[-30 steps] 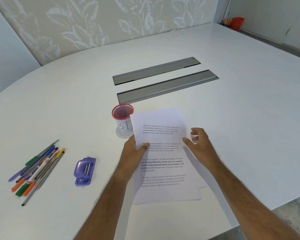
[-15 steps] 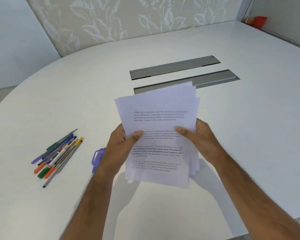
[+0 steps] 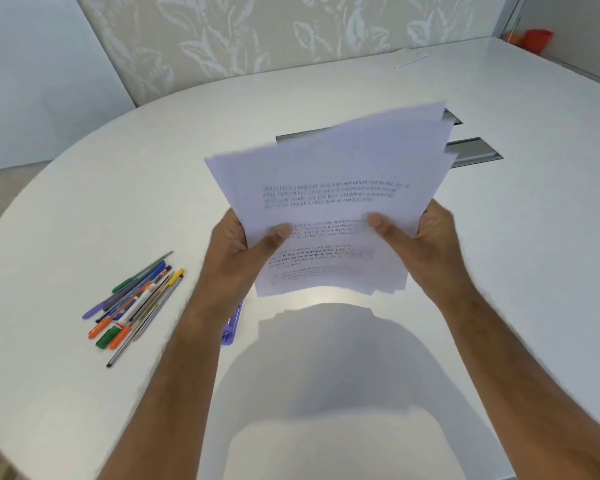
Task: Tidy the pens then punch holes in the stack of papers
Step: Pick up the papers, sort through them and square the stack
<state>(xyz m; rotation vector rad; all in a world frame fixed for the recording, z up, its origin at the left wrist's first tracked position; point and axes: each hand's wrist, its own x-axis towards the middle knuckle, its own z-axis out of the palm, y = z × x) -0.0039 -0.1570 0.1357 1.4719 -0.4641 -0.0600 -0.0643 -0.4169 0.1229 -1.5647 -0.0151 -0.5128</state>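
Pens [image 3: 136, 301] in mixed colours, green, blue, orange, purple and yellow-capped, lie loose in a rough bundle on the left of the white rounded bench [image 3: 84, 209], well apart from everything else I can see. Moving right, my left forearm crosses over a purple plastic hole punch [image 3: 232, 324]; only a thin sliver of it shows beside the arm, so I cannot make out its shape or which way it faces. My left hand [image 3: 238, 244] has its grip closed on the left edge of the white stack of printed papers [image 3: 329, 202], thumb on the front sheet, fingers hidden behind. The stack is held up off the bench, tilted toward me, sheets slightly fanned and uneven at the edges; the print is blurred and unreadable. It covers most of two grey metal slot covers [image 3: 475, 152] set into the bench. My right hand [image 3: 418, 239] grips the right edge likewise, thumb in front. A small red object [image 3: 536, 38] sits far right, too distant to identify.
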